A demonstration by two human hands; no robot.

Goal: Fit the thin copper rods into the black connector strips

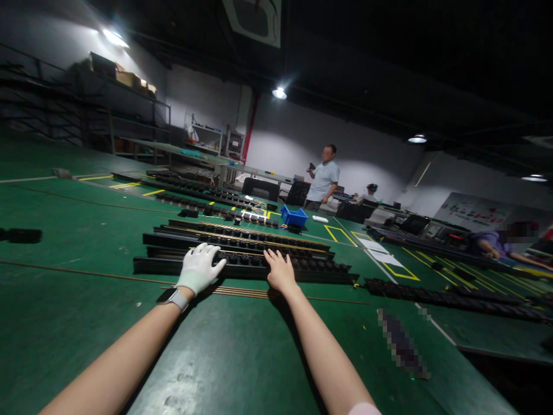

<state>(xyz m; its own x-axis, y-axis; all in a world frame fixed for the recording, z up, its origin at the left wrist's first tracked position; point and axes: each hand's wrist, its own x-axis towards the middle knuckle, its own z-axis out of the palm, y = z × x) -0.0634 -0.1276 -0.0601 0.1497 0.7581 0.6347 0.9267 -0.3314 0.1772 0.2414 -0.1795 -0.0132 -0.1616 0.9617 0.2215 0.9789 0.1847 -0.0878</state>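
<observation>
Mid-frame, left hand and right hand lie over a rail; whether grasping, I can't tell. It looks stiff, probably best held near both ends.

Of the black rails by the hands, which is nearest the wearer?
The front rail, next to the bundle of brass-coloured rods; the other rails lie behind it.

glossy green tabletop, smooth dark rails, brassy metal rods, matt cloth-like glove, plastic-looking bin
</observation>
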